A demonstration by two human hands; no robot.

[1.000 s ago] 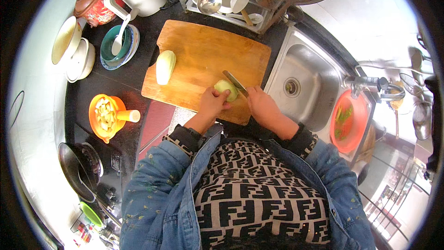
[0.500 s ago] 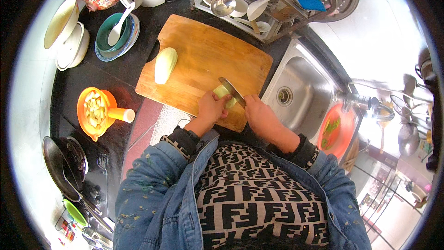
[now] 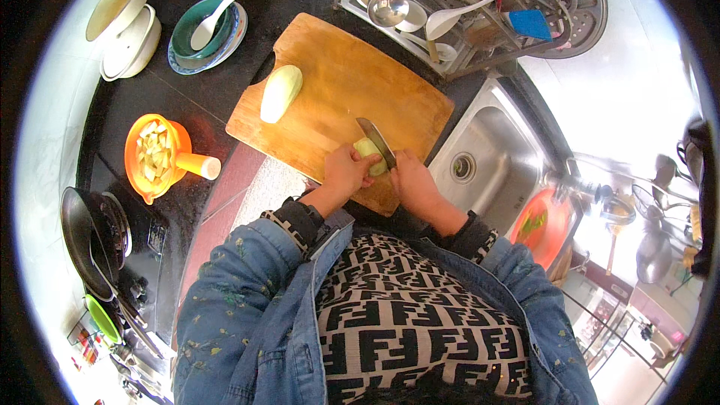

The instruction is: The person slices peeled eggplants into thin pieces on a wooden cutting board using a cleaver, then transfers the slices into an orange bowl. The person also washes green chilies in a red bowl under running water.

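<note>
My left hand (image 3: 346,172) is closed on a pale green piece of vegetable (image 3: 367,152) near the front right of the wooden cutting board (image 3: 337,75). My right hand (image 3: 412,184) grips a knife (image 3: 373,135) by its handle, with the blade over that piece, close beside my left fingertips. A second pale, oblong vegetable (image 3: 280,92) lies at the board's left. An orange handled bowl (image 3: 155,154) of cut pale pieces stands on the dark counter to the left.
To the right is a steel sink (image 3: 491,142) with a red basin (image 3: 538,217). Behind the board stands a rack (image 3: 457,56) with utensils. Stacked bowls (image 3: 201,37) are at the back left, a black pan (image 3: 82,240) at the far left.
The view has turned slightly, shifting the surroundings. My hands still hold the piece and the knife, whose blade now appears a little steeper over the piece.
</note>
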